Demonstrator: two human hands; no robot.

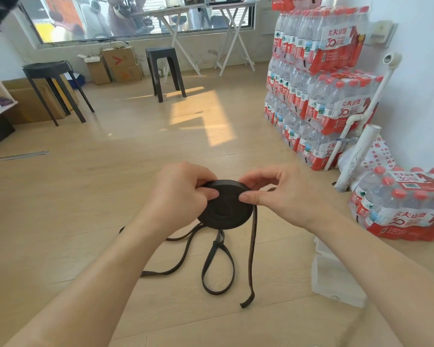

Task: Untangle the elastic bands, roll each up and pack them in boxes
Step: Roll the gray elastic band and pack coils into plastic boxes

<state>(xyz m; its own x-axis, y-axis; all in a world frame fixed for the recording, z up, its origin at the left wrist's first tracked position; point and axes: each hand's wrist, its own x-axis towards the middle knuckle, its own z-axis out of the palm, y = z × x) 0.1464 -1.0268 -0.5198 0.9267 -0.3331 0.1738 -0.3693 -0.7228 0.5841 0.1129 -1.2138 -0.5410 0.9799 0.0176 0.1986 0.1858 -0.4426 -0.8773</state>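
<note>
**Roll held in both hands, tail left to wind**

The rolled black elastic band (224, 206) is pinched at its left rim by the left hand (181, 194) and at its right rim by the right hand (278, 191), with both thumbs pressed on its face. From the roll's right edge the unwound tail (252, 249) hangs almost straight down. The right hand is therefore judged nearer for feeding it. A translucent box (336, 276) lies below and right of the roll.
</note>
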